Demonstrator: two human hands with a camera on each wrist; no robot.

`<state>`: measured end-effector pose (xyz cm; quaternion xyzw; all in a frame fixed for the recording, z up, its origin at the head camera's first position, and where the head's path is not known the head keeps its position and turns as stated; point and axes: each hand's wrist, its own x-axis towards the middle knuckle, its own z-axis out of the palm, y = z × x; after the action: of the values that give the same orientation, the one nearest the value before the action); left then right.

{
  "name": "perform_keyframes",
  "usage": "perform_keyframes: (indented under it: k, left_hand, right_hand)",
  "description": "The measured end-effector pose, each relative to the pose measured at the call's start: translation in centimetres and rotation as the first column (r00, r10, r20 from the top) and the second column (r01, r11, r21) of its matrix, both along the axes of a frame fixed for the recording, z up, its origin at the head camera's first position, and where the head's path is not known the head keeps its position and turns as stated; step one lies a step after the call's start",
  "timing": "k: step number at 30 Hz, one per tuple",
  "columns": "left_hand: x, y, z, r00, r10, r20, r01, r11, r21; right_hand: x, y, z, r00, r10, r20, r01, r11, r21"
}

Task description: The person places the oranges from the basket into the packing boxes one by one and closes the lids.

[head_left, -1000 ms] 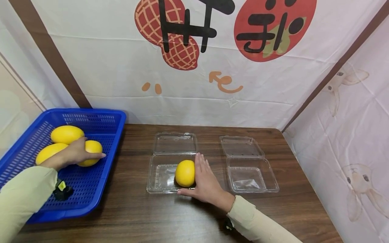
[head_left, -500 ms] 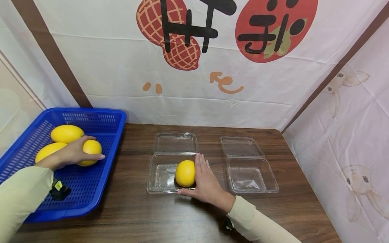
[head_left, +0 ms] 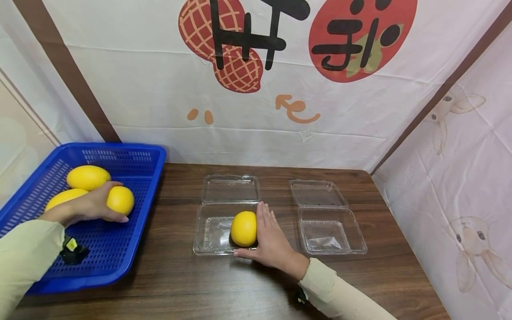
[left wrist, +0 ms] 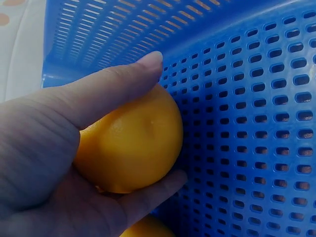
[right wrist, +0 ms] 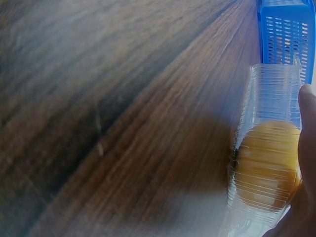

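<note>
We've got the left hand (head_left: 90, 205) gripping one yellow fruit (head_left: 122, 201) in the blue basket (head_left: 96, 280), hold clearest from left wrist, right hand (head_left: 276, 242) straight-fingered beside another yellow fruit (head_left: 243, 229) in a clear container (head_left: 212, 231), second container (head_left: 326, 229) only in head view.

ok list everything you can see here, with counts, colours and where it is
wood-grain table: 1, brown, across the head view's lower half
perforated basket: 1, blue, table's left side
hinged clamshell containers: 2, clear, side by side on the table, lids open
lemon-like fruit: 4, yellow, three in the basket, one in the left container
printed backdrop: 1, white with red, black and orange prints, behind the table
rabbit-print cloth: 1, pale pink, right
wrist devices: 2, black, one at each wrist
sleeves: 2, pale yellow-green, both arms
left hand: 1, bare, in the basket, gripping one fruit
right hand: 1, bare, at the left container's right side
</note>
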<state>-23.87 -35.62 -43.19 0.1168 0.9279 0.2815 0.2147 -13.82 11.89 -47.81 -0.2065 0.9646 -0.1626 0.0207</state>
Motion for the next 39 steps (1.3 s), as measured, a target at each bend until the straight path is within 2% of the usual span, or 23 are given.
perform_keyframes:
  k: [23,39]
  left_hand:
    - [0.18,-0.05,0.05,0.999,0.016,-0.052,-0.018,0.999,-0.042]
    - [0.44,-0.02,0.84,0.999,0.027,-0.026,-0.027,1.0,-0.007]
  right_hand:
    - [0.0,0.08,-0.15,1.0,0.002,-0.001,-0.002,1.0,-0.016]
    - [0.02,0.07,-0.08,1.0,-0.002,0.0,0.002,1.0,-0.006]
